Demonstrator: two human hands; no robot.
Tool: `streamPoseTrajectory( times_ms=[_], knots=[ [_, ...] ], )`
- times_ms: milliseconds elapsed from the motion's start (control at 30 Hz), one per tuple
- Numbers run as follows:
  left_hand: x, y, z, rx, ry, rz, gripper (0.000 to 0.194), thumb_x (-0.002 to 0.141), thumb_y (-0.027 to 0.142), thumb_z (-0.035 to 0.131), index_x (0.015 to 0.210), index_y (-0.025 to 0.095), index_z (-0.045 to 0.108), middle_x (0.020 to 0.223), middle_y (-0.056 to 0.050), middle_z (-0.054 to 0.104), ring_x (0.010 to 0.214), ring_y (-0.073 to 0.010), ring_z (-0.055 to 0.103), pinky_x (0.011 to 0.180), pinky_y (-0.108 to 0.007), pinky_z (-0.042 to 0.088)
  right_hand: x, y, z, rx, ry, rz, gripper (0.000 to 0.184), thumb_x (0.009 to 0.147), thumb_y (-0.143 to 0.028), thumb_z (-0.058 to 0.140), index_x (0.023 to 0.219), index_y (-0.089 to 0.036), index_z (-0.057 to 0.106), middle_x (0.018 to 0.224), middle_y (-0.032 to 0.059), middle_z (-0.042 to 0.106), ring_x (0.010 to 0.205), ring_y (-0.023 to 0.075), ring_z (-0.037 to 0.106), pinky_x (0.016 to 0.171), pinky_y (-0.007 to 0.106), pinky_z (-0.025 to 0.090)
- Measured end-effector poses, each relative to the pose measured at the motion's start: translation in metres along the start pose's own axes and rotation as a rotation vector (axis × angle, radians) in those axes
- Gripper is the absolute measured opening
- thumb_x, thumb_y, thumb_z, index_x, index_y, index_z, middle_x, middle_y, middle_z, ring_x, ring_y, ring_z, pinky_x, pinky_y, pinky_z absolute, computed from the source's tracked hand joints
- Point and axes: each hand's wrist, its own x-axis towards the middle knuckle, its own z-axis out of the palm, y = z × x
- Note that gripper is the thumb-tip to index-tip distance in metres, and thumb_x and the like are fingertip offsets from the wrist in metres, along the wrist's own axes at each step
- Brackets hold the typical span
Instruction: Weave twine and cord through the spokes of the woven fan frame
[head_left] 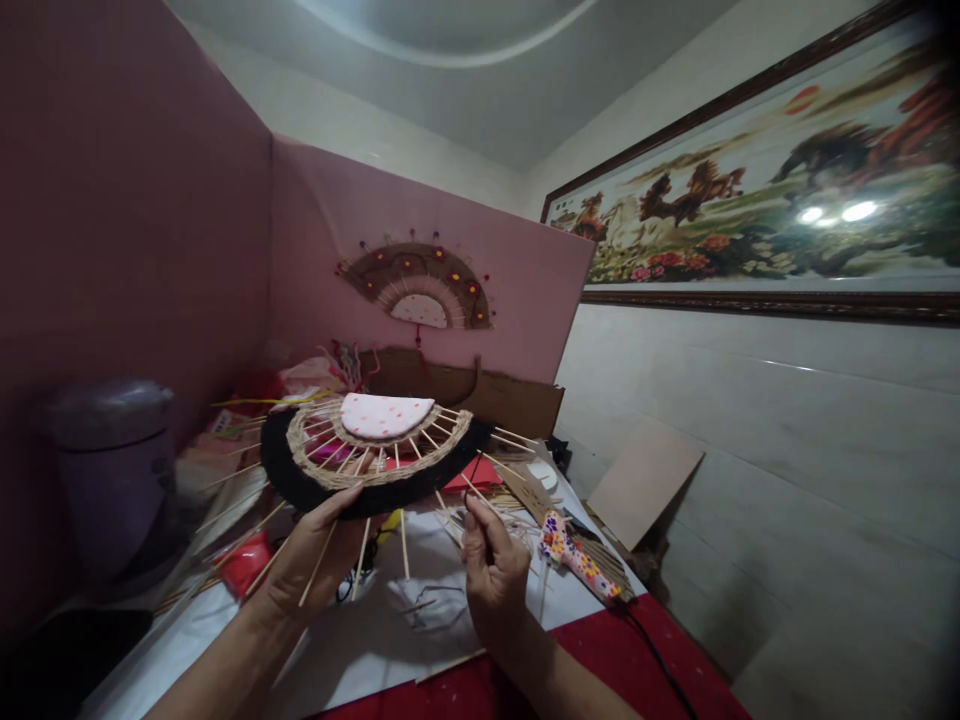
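A half-round woven fan (386, 468) is held up in front of me, its curved edge toward me. Thin wooden sticks (406, 545) radiate out of it past a black woven band (300, 487) and a tan twine ring. At its centre sits a white half-disc (386, 414) with small reddish spots. My left hand (319, 550) grips the fan from below, thumb on the black band, other fingers mostly hidden beneath. By the fan's right end, my right hand (491, 560) pinches a thin black strand of yarn (472, 475) running up to the band.
A finished-looking fan (420, 285) hangs on the pink board behind. A flower-patterned glue gun (577, 560) lies at right with a black cord. Loose sticks, red packets (246, 565) and cardboard (517, 400) clutter the table. A lidded bin (112, 480) stands left.
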Motion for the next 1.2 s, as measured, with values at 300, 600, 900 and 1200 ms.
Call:
streamPoseTrajectory(
  times_ms=[300,600,900,1200],
  knots=[
    [0.007,-0.001,-0.009,0.071,-0.048,0.079,0.051,0.080,0.015,0.055,0.131,0.016,0.047,0.117,-0.008,0.064,0.105,-0.0240,0.059,0.097,-0.036,0.044,0.002,-0.010,-0.005,0.012,0.012,-0.002,0.013,0.086,-0.019,0.048,0.092,-0.019,0.060,0.071,0.0011,0.061,0.059,0.0118,0.057,0.055,0.023,0.043],
    [0.009,0.000,-0.014,0.083,-0.072,0.045,0.050,0.080,0.015,0.055,0.129,0.017,0.049,0.118,-0.007,0.063,0.106,-0.0233,0.059,0.096,-0.034,0.045,0.014,0.001,-0.017,-0.002,0.207,-0.050,0.011,0.086,-0.016,0.049,0.094,-0.019,0.057,0.070,-0.0010,0.060,0.062,0.0109,0.059,0.060,0.022,0.046],
    [0.007,0.001,-0.012,0.087,-0.069,0.043,0.048,0.081,0.016,0.054,0.129,0.015,0.049,0.117,-0.008,0.063,0.106,-0.0236,0.059,0.096,-0.035,0.045,0.025,0.009,-0.022,-0.125,0.273,-0.171,0.014,0.083,-0.011,0.053,0.092,-0.019,0.061,0.077,0.0013,0.065,0.070,0.0131,0.062,0.064,0.024,0.049],
    [0.006,-0.002,-0.013,0.212,-0.063,0.054,0.046,0.078,0.024,0.060,0.122,0.012,0.056,0.115,-0.010,0.064,0.108,-0.0276,0.058,0.096,-0.037,0.044,0.014,-0.001,-0.019,-0.062,0.136,-0.275,0.027,0.081,-0.004,0.051,0.101,-0.020,0.057,0.079,0.0015,0.065,0.069,0.0121,0.063,0.064,0.023,0.050]
  ],
)
